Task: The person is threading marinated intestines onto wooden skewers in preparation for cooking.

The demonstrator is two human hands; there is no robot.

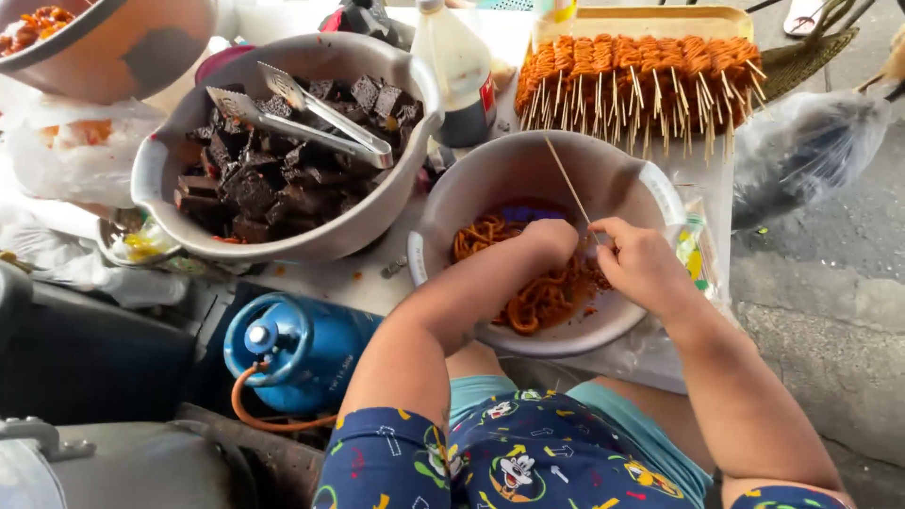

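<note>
Right grip (641,264) pinching bamboo skewer (568,181), left grip (547,240) closed in orange strips (528,302)

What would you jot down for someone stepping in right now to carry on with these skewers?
Left hand: inside the near bowl, fingers down in the orange strips; what it grips is hidden.
Right hand: at the bowl's right side, pinching a stick that points up and left.
Done: a tray at the far edge holds a full row of threaded skewers.
Left: a heap of strips remains in the bowl; the stick in hand looks bare along its visible length.
Nearby: a bigger bowl of dark cubes with tongs on top, a sauce bottle, a blue gas tank below.
</note>
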